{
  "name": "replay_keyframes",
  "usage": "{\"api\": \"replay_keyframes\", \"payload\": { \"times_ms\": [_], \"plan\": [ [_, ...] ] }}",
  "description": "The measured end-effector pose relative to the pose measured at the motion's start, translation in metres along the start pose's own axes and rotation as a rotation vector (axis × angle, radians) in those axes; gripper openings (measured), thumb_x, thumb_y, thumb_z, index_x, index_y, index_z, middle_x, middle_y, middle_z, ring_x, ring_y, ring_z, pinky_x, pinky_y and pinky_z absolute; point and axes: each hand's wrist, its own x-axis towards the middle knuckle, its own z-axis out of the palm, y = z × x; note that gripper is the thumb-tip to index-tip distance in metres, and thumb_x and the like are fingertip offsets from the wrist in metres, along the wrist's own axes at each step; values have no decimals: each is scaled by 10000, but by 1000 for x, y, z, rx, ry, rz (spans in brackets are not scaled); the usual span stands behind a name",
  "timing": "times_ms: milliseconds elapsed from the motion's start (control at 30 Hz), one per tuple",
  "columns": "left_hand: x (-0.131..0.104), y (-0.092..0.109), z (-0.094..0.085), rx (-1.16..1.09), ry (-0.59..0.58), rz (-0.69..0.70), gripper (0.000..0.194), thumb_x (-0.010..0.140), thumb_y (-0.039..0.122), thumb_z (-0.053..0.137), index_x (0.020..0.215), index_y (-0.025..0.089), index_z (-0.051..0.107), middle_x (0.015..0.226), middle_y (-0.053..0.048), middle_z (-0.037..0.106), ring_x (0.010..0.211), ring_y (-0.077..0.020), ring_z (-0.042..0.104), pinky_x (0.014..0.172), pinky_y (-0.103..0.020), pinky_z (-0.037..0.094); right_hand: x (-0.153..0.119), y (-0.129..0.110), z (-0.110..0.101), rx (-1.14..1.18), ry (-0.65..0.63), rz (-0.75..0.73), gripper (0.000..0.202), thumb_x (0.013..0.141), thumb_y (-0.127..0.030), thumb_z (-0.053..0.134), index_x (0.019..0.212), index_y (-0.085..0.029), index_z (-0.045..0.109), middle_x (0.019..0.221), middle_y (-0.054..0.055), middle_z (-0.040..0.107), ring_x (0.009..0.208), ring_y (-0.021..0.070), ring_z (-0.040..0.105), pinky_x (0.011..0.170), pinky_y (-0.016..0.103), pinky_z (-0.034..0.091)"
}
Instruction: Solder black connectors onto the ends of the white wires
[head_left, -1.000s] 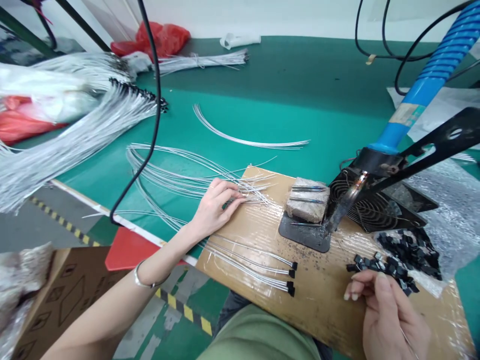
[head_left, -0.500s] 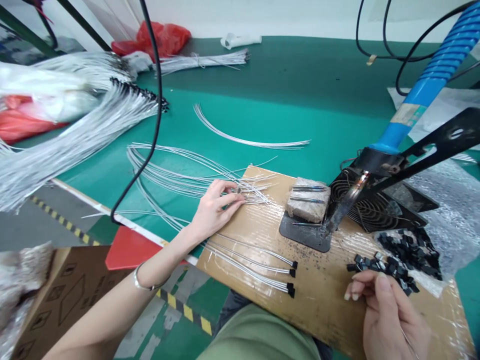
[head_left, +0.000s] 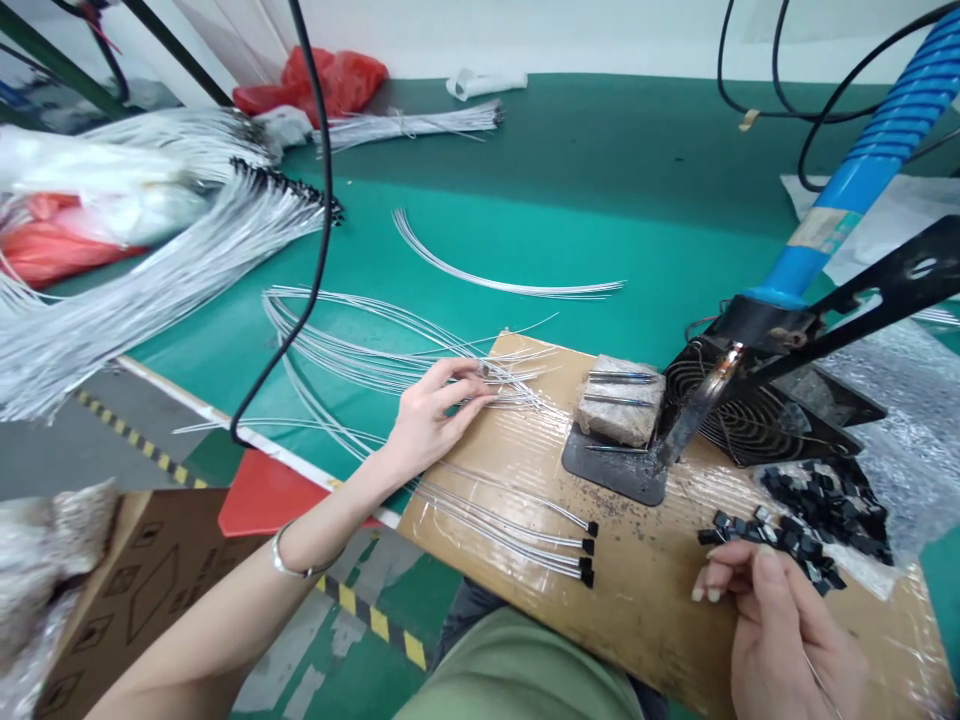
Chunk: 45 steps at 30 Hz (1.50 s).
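Note:
My left hand [head_left: 439,418] lies over a fanned bundle of thin white wires [head_left: 352,350], its thumb and fingers pinched together on wires near their right ends. Below it, several white wires ending in black connectors [head_left: 586,572] lie side by side on the brown cardboard sheet [head_left: 630,590]. My right hand [head_left: 787,625] is at the lower right with curled fingers, beside a pile of small black connector housings [head_left: 780,535]. A thin metal line crosses that hand near the wrist. Whatever its fingers may hold is hidden.
A blue-handled soldering iron [head_left: 810,245] rests in a black stand over a worn sponge block [head_left: 621,400] carrying metal tips. Behind it is a black fan [head_left: 720,400]. A black cable [head_left: 322,200] hangs at left. Wire bundles [head_left: 172,260] and red bags [head_left: 330,80] occupy the table's left.
The whole view has shifted slightly, with things appearing a little farther right. Both hands keep nearly the same places and poses; the left fingers have moved slightly on the wires.

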Motion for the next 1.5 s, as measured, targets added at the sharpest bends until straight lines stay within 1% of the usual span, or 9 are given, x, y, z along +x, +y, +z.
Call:
{"api": "replay_keyframes", "payload": {
  "times_ms": [233, 500, 600, 767, 967, 1067, 1233, 1367, 1500],
  "plan": [
    [2, -3, 11, -12, -28, -12, 101, 951, 216, 699, 869, 194, 754, 1008, -85, 713, 923, -224, 651, 845, -389, 565, 0, 1, 0, 12, -3, -16, 419, 967, -544, 636, 808, -162, 703, 676, 31, 646, 602, 179, 599, 581, 305, 491],
    [6, 6, -3, -97, 61, -111, 98, 958, 191, 666, 870, 186, 707, 1008, -88, 752, 937, -209, 700, 874, -367, 566, 0, 1, -2, 5, 1, 10, 422, 969, -550, 631, 816, -163, 702, 696, 36, 654, 617, 179, 604, 589, 307, 496],
    [8, 11, -8, -158, 57, -178, 122, 971, 207, 647, 858, 175, 680, 981, -90, 750, 900, -190, 709, 817, -323, 575, -1, 1, -1, 5, 11, 13, 417, 974, -545, 628, 824, -163, 703, 702, 37, 655, 625, 177, 604, 596, 304, 496],
    [14, 29, -21, -226, -72, -291, 116, 962, 229, 642, 871, 161, 665, 770, -37, 720, 626, -132, 628, 589, -248, 514, 1, 2, -2, 111, 37, -7, 413, 946, -539, 664, 797, -159, 722, 679, 38, 673, 602, 171, 620, 578, 299, 504],
    [27, 53, -43, -379, -369, -365, 166, 934, 290, 644, 841, 171, 711, 716, -30, 741, 594, -136, 623, 545, -246, 477, 16, 9, -21, 230, -38, -111, 593, 971, -654, 509, 735, -171, 759, 545, 52, 657, 479, 200, 609, 489, 335, 493],
    [35, 60, -47, -464, -484, -374, 204, 907, 315, 665, 765, 189, 737, 659, -27, 729, 546, -138, 598, 489, -249, 434, 20, 7, -30, 184, 79, -147, 596, 967, -644, 489, 683, -188, 748, 521, 49, 640, 476, 204, 595, 494, 336, 462],
    [47, 68, -41, -683, -677, -476, 170, 877, 313, 687, 752, 207, 735, 568, -13, 696, 472, -138, 571, 437, -243, 424, 18, 5, -45, 132, 205, -70, 606, 949, -665, 485, 661, -192, 730, 551, 55, 663, 509, 211, 600, 545, 353, 465],
    [45, 74, -32, -758, -704, -497, 189, 882, 304, 671, 719, 214, 704, 525, 7, 620, 448, -124, 504, 411, -234, 384, 12, 6, -51, 149, 264, -38, 564, 929, -674, 578, 715, -176, 732, 633, 37, 701, 541, 179, 610, 569, 323, 484],
    [37, 75, -21, -790, -688, -517, 199, 874, 335, 687, 719, 212, 711, 525, 7, 564, 436, -117, 444, 386, -234, 327, 6, 4, -52, 46, 249, -47, 469, 964, -556, 633, 767, -147, 752, 745, 65, 744, 610, 183, 644, 596, 322, 505]
  ]
}}
